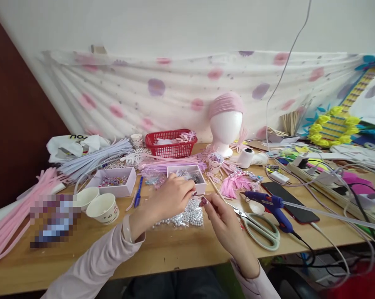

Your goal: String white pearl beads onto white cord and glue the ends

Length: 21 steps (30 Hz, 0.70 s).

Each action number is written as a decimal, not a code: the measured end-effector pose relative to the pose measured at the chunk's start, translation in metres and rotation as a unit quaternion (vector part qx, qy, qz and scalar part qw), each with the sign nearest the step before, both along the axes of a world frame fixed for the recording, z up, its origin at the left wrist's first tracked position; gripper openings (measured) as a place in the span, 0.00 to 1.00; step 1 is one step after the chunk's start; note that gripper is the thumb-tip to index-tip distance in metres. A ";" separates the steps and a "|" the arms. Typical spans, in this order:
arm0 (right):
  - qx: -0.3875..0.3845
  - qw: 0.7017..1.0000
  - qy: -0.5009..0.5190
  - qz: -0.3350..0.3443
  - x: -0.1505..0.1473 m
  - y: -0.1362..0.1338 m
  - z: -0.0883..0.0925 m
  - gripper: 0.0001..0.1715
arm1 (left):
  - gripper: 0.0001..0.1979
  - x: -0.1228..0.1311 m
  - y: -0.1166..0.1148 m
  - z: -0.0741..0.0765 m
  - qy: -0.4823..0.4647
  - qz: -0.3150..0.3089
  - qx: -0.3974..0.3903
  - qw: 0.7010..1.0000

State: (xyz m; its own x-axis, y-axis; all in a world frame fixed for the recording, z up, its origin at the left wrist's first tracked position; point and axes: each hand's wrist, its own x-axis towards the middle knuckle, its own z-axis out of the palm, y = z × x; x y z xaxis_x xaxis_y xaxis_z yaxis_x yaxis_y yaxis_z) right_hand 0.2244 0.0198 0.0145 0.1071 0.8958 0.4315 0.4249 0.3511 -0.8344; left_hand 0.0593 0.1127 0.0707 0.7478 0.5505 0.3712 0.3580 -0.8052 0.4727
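Fingers curled, any grasp too small to tell, the left hand (175, 195) and right hand (223, 218) flank pale beads (193, 214) a brushing wrist could scatter across the tabletop (175, 254).

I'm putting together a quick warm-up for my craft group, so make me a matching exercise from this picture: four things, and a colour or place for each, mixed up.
Things:
1. Loose pale beads
2. Basket
3. Scissors
4. Glue gun

Colours and places:
A. Green-handled
B. Mostly blue
C. Partly hidden behind the left hand
D. Red

Right pairs: 1-C, 2-D, 3-A, 4-B.
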 end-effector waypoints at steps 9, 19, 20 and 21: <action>-0.020 0.999 -0.036 0.035 0.002 0.008 -0.006 0.19 | 0.09 -0.017 -0.006 -0.002 0.009 -0.015 -0.223 0.975; 0.005 0.991 0.008 -0.136 0.021 -0.024 -0.015 0.15 | 0.10 0.007 0.001 -0.009 -0.164 0.025 -0.256 0.952; 0.018 0.971 0.020 -0.238 0.031 -0.032 -0.017 0.16 | 0.10 0.007 0.000 -0.010 -0.178 0.024 -0.257 0.950; 0.031 0.936 0.032 -0.349 0.042 -0.040 -0.019 0.18 | 0.11 0.006 0.000 -0.011 -0.192 0.021 -0.262 0.946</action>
State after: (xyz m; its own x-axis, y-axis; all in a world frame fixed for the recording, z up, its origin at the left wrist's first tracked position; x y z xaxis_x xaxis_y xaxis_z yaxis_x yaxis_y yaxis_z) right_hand 0.2668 -0.0202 -0.0050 0.6840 0.5712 0.4537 0.5194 0.0554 -0.8528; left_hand 0.0649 0.1126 0.0596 0.5865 0.7606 0.2783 0.1065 -0.4131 0.9045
